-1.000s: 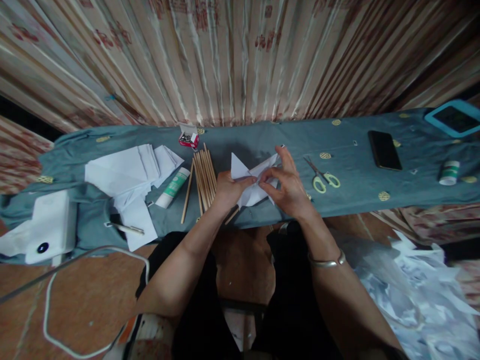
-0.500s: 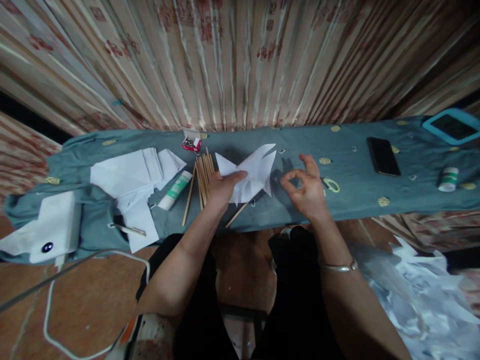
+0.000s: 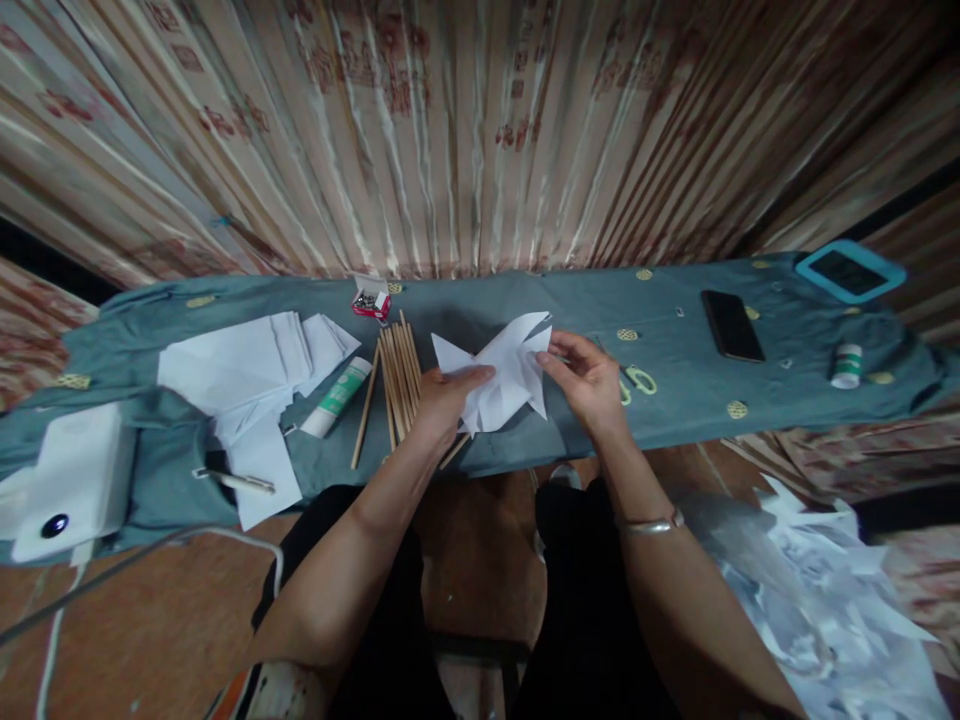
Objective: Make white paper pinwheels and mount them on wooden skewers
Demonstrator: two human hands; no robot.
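A white paper pinwheel (image 3: 504, 385) with folded, pointed blades is held above the cloth in front of me. My left hand (image 3: 446, 400) grips its left side, the thumb pressed over the middle. At its right edge my right hand (image 3: 585, 378) pinches a blade between thumb and fingers. Several thin wooden sticks (image 3: 397, 375) lie just left of my left hand, and the end of another stick (image 3: 454, 452) shows below the paper. A small red box of metal pins (image 3: 371, 300) stands open behind the sticks.
White paper sheets (image 3: 225, 370), a glue stick (image 3: 336, 398), a pen (image 3: 236, 482) and a white power bank (image 3: 75, 480) lie left. Scissors (image 3: 637, 380), a phone (image 3: 733, 326), a blue-framed tablet (image 3: 851, 271) and another glue stick (image 3: 847, 366) lie right. Crumpled paper (image 3: 832, 590) fills a bag below.
My right hand has moved left to the pinwheel and now pinches its right blade; before, it hung apart from the paper. My left hand keeps its grip. The view has shifted slightly.
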